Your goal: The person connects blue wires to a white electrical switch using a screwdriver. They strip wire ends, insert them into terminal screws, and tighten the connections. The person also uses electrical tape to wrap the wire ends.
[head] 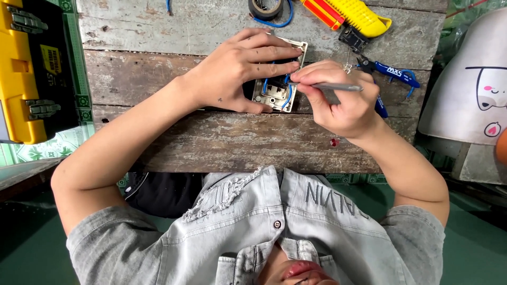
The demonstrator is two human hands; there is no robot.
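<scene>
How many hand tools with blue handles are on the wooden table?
1: blue-handled pliers lie at the table's right edge, beside the right hand, which partly covers one handle. Others may be hidden.

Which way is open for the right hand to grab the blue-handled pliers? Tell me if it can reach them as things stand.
Probably yes. The blue-handled pliers lie on the wooden table just beyond the right hand, nothing between. But that hand grips a thin grey tool, which it would have to put down first.

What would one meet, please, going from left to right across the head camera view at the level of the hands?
Yellow and black plastic toolbox → left hand → white wall socket with blue wires → right hand holding a slim grey screwdriver → blue-handled pliers.
</scene>
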